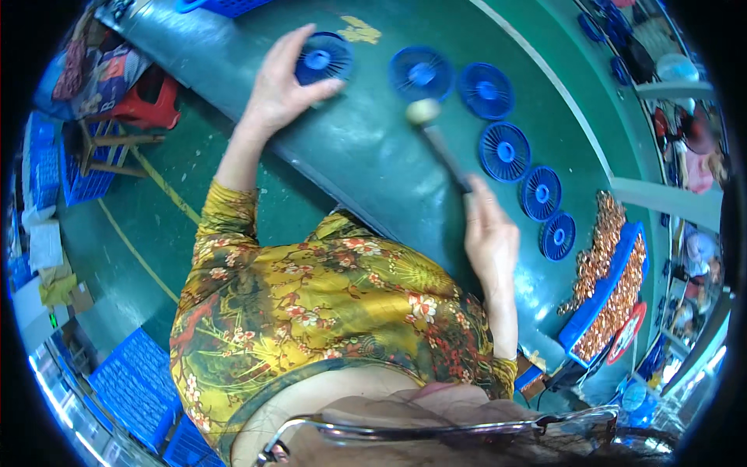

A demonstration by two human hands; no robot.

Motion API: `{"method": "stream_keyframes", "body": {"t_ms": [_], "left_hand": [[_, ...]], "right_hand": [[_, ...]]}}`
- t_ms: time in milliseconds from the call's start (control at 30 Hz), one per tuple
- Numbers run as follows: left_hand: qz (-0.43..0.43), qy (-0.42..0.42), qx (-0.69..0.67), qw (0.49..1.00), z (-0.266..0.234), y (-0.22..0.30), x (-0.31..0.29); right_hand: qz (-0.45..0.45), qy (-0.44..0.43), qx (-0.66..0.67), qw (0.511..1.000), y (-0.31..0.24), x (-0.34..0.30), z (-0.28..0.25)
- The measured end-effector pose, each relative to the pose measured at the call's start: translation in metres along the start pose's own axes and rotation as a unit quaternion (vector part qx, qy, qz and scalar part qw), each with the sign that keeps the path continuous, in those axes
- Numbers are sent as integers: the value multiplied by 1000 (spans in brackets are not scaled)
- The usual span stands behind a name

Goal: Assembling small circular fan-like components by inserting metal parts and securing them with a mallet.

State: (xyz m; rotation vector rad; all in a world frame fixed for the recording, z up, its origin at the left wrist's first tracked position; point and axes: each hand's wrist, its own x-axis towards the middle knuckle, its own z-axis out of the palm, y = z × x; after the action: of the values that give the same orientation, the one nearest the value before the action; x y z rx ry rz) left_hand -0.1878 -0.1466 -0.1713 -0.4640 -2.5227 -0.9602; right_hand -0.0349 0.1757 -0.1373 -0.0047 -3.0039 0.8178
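Note:
My left hand (282, 87) curves round a blue slotted plastic disc (320, 56) on the green table, thumb on its near edge and fingers along its left side. The disc has a raised round hub. In my right hand (492, 233) is a mallet (443, 148) with a dark handle and a small pale head. The mallet head, slightly blurred, is near the lower edge of another blue disc (412, 74); whether they touch I cannot tell. Several similar discs, including a blue disc (505, 152), lie in a curved row to the right.
A blue tray (595, 307) of small copper-coloured pieces stands at the right, with a loose heap (603, 226) beside it. A yellowish patch (359, 31) marks the table's far side. Leftward are a red stool (152, 101) and blue crates (136, 381). Other people sit at the far right.

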Motion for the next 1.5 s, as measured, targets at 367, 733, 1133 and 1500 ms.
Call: {"method": "stream_keyframes", "body": {"t_ms": [367,733,1133,1500], "left_hand": [[49,-116,-49,991,30,53,-30],[-3,-123,-75,990,27,60,-27],[3,-118,-90,989,35,60,-28],[143,-102,-57,983,35,62,-20]], "right_hand": [[-107,-4,94,990,-19,8,-7],[-40,-114,-55,991,-35,31,4],[-51,-77,5,996,-22,23,13],[-53,198,-37,978,62,-34,-42]]}}
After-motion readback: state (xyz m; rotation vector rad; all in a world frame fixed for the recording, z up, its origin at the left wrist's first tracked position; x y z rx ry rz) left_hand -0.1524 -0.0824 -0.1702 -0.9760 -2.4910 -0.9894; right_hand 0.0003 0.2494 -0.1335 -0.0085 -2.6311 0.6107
